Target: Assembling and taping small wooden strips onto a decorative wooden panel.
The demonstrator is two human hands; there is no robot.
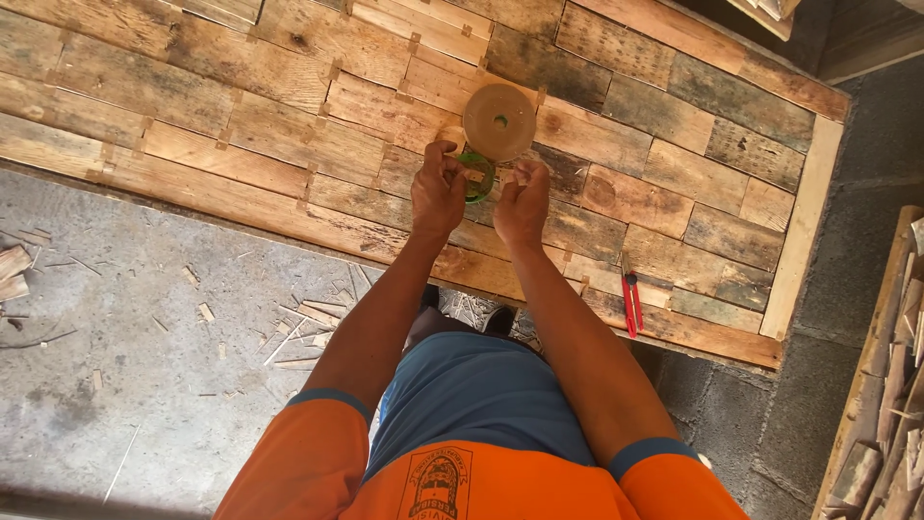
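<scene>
A round brown disc with a small centre hole point(499, 121) sits on a green body point(478, 178), a tool held over a patchwork wooden panel point(241, 135). My left hand point(438, 190) grips the left side of the green part, fingers curled. My right hand point(521, 201) closes on its right side. Both hands are close together just below the disc. What lies under the disc is hidden.
A red-handled hand tool point(630, 300) lies near the panel's front edge at the right. Wood chips and offcuts point(298, 323) litter the concrete floor at the left. Stacked wood scraps point(890, 424) stand at the far right. My feet are by the panel edge.
</scene>
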